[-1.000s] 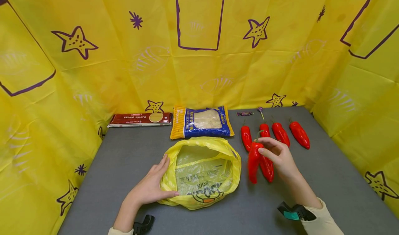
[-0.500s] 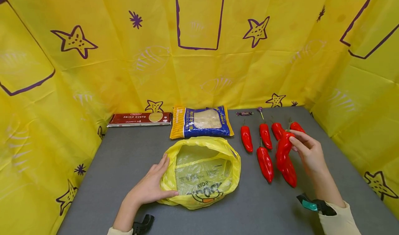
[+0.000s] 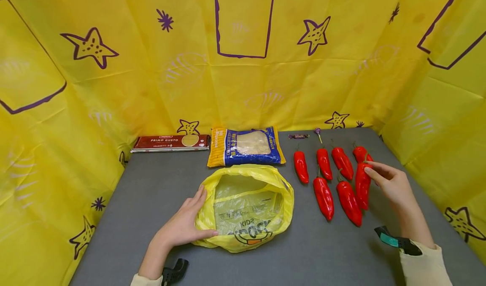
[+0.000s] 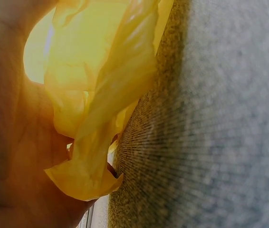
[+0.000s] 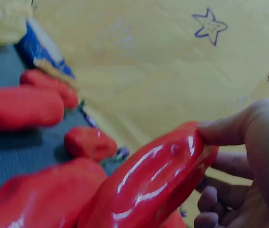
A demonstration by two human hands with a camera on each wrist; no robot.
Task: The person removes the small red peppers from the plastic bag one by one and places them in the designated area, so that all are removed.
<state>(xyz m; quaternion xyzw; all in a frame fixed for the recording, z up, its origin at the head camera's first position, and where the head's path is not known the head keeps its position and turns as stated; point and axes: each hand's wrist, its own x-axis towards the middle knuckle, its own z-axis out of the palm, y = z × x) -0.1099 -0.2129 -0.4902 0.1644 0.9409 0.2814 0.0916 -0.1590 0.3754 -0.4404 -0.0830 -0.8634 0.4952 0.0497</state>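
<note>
At the yellow plastic bag (image 3: 247, 244), my left hand (image 3: 182, 225) holds the left side, its thumb by the front of the rim. The bag lies with its mouth wide, facing me. Between thumb and fingers at the stem end, my right hand (image 3: 395, 182) pinches a red pepper (image 3: 363, 187), which hangs tip down. Directly behind it is another red pepper (image 3: 360, 153), partly covered. Several more lie to the left, among them a front pepper (image 3: 349, 203) close beside the held one. In the right wrist view the held pepper (image 5: 148, 175) fills the lower middle.
Behind the bag lies a blue and yellow pasta packet (image 3: 250, 147), with a dark red spaghetti box (image 3: 171, 143) left of it. A wrapped candy (image 3: 298, 136) and a lollipop (image 3: 318, 135) lie at the back right. Yellow cloth (image 3: 243, 87) walls the grey table.
My right hand has moved right with the held pepper, past the front row, to beneath the rightmost back pepper. The left hand stays at the bag.
</note>
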